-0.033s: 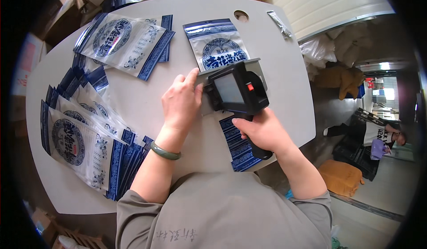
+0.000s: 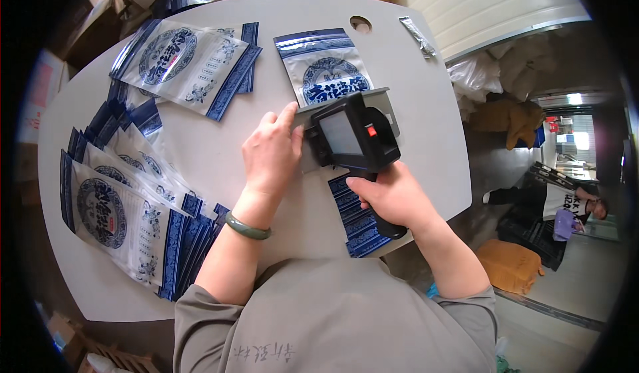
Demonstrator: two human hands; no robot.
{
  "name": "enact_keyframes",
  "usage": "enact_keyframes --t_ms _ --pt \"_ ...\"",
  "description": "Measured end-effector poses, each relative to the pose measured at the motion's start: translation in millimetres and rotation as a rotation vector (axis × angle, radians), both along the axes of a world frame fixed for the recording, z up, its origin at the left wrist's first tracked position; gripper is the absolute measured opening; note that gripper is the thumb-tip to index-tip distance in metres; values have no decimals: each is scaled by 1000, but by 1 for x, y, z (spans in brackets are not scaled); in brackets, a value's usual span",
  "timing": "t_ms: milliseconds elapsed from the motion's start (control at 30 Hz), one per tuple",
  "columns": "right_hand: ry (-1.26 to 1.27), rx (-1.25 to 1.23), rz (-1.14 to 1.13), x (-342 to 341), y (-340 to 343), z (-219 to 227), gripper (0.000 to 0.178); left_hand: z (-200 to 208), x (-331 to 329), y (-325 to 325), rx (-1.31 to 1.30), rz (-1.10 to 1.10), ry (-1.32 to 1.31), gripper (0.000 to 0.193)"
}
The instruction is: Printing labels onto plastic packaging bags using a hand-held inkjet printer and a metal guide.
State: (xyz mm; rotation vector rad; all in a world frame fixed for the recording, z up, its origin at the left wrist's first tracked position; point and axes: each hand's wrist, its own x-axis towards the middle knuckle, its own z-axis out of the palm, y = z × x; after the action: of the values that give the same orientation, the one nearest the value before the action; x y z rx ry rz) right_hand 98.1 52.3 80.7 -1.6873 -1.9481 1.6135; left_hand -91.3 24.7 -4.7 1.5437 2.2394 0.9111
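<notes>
My right hand point(image 2: 393, 196) is wrapped round the handle of a black handheld printer point(image 2: 373, 153) with a small grey screen and a red button. The printer sits over a grey metal plate point(image 2: 380, 100) that lies across a blue-and-white plastic pouch point(image 2: 323, 63). The pouch's upper part shows beyond the plate and its patterned blue lower end shows nearer me; the middle is hidden. My left hand point(image 2: 269, 148) is closed at the plate's left end, index fingertip and thumb on its edge; the other fingers are partly hidden. A green bangle point(image 2: 247, 227) circles my left wrist.
On the white table point(image 2: 266, 33), a fanned stack of similar pouches point(image 2: 120, 220) lies at left, with more pouches point(image 2: 190, 66) at far left. A small white packet point(image 2: 418, 36) lies near a round hole point(image 2: 361, 24). Beyond the right side are sacks, crates and another person point(image 2: 559, 200).
The printer has shifted very slightly to the left. My left hand, the plate and the pouches look the same.
</notes>
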Motion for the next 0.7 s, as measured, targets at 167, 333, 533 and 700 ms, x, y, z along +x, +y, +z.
enact_keyframes --t_ms 167,333,533,700 --pt "-105 -70 -48 -8 6 13 19 -2 0 0 32 -2 7 36" --pt "-152 -54 -165 17 30 14 19 1 -1 -1 -12 5 -30 35" --pt "6 -45 -254 66 54 7 23 0 -3 -2 42 9 -70 34" --pt "476 178 -383 81 65 -31 30 -1 -4 1 117 35 -189 28"
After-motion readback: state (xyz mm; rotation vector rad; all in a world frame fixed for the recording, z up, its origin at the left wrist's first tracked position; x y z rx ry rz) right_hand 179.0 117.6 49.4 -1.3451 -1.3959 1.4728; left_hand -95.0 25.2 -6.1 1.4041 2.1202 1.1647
